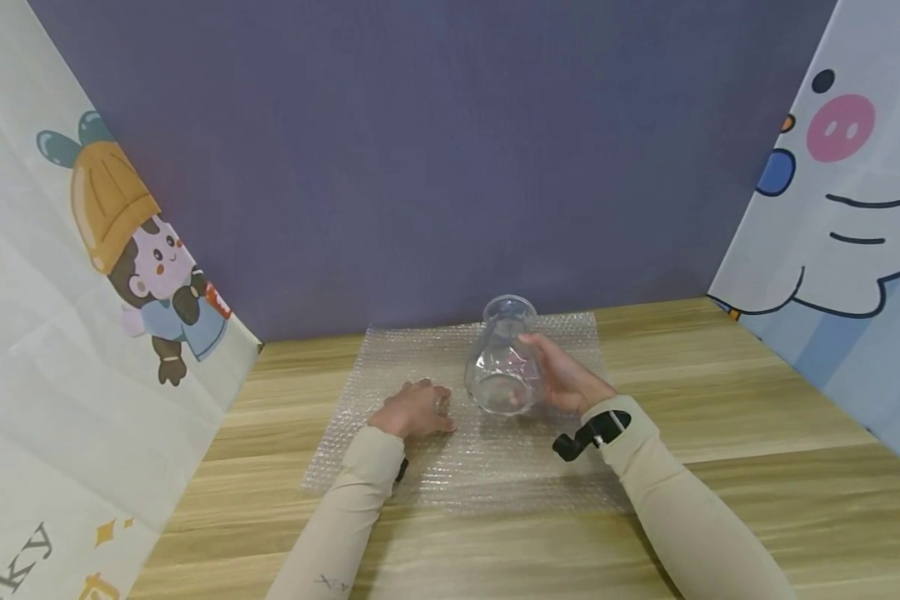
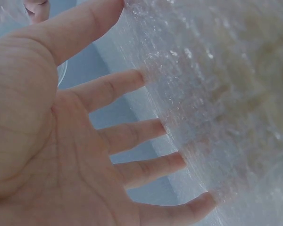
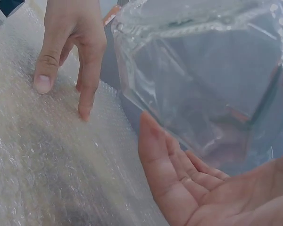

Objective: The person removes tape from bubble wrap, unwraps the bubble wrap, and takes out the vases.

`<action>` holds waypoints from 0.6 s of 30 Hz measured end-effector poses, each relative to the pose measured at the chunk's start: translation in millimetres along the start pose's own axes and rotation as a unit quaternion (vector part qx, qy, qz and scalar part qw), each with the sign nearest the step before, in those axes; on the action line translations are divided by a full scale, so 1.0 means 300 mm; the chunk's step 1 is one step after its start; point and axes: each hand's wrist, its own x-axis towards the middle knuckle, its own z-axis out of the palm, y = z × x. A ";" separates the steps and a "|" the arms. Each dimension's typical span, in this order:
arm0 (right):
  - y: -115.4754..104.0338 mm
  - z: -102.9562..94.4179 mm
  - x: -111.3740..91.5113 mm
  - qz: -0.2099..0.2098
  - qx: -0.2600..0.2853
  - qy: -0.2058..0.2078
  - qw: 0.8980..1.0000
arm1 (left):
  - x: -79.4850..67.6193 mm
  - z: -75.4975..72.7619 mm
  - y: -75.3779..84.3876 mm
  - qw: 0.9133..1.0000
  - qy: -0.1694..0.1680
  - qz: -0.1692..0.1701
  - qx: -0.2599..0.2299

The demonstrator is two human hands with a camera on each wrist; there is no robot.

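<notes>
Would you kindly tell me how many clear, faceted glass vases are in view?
1. The clear, faceted glass vase is held in the right hand, over the transparent bubble-wrap sheet on the wood-grain table; no other shows.

The left hand (image 2: 70,141) shows its palm, fingers (image 2: 129,135) spread and nearly straight, their tips at the edge of the wrap (image 2: 236,103). At upper left, the right hand (image 2: 38,9) shows beside a clear vase (image 2: 7,16), both cropped.
</notes>
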 end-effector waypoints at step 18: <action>-0.011 -0.010 -0.002 0.005 0.013 0.017 1.000 | -0.001 0.002 0.001 1.000 0.003 -0.003 0.008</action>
